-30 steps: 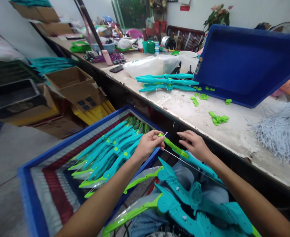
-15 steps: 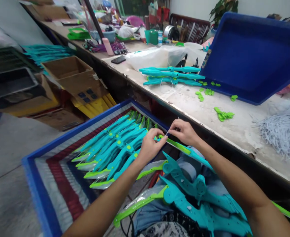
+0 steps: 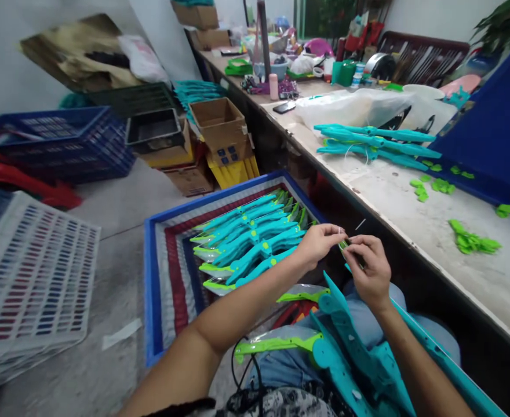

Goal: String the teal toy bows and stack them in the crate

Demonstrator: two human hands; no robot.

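My left hand [image 3: 321,243] is closed in a pinch, a bit of thin white string [image 3: 340,230] showing at its fingertips. Close against it, my right hand [image 3: 370,265] has thumb and fingers pressed together at the green tip [image 3: 344,243] of a turquoise plastic arm [image 3: 437,350]. This arm runs back under my right forearm. A short white end [image 3: 360,225] shows just above the right fingers; whether it belongs to the string I cannot tell. Across my lap lie more turquoise plastic parts [image 3: 346,341], with a green-edged clear blade [image 3: 281,341] at one end.
A blue-rimmed crate [image 3: 150,289] on my left holds rows of turquoise assemblies [image 3: 255,237]. On the worktable [image 3: 394,202] are stacked turquoise parts [image 3: 372,142], green pieces [image 3: 472,237] and a blue bin [image 3: 498,116]. A white basket [image 3: 42,278] and cardboard boxes [image 3: 220,124] stand further left.
The view has swung left, bringing the white basket into sight. My hands have come closer together at the green tip, and the lap parts have shifted to a steeper slant.
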